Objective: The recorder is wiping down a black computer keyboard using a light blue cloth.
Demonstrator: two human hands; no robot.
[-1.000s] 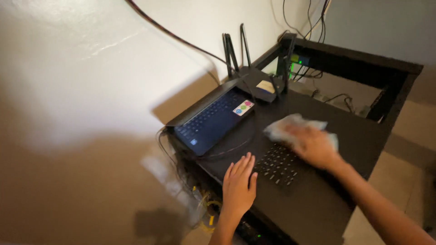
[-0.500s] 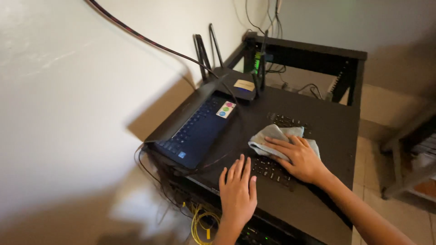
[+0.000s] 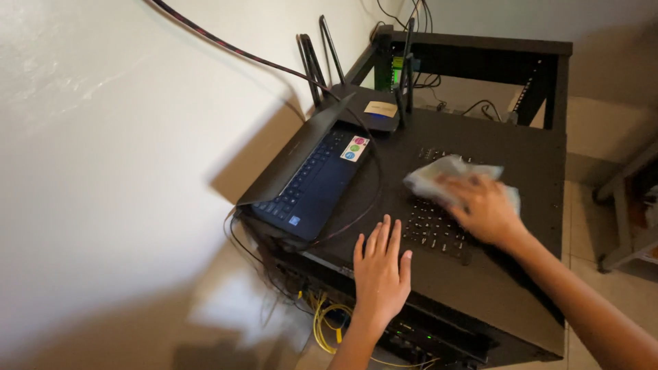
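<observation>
Pressing the right hand point(image 3: 485, 209), fingers spread flat, onto a pale crumpled cloth point(image 3: 449, 175) lying on the black bench point(image 3: 521, 154), over the far end of a patch of small vent slots point(image 3: 435, 229). Resting the left hand point(image 3: 381, 264) palm down near the front edge, fingers together and empty, just left of the slots. Blurring at the right hand and cloth, so exact finger placement hard to tell.

Judging the wiping best done with even pressure through the whole palm, keeping the cloth bunched under the fingers rather than trailing, and working in overlapping passes so dust is not being pushed into the slots. Bracing with the left hand looks sensible for steadiness.

Crowding the left side: an open dark blue laptop point(image 3: 312, 181) leaning its screen toward the wall, with a thin cable point(image 3: 367, 205) curving across the top between laptop and left hand, likely to be snagging a wide sweep. Standing at the back: a black router point(image 3: 367, 109) with upright antennas, touching the laptop's far corner. Hanging below the front edge: yellow cables point(image 3: 325, 322) and rack gear with small green lights.
</observation>
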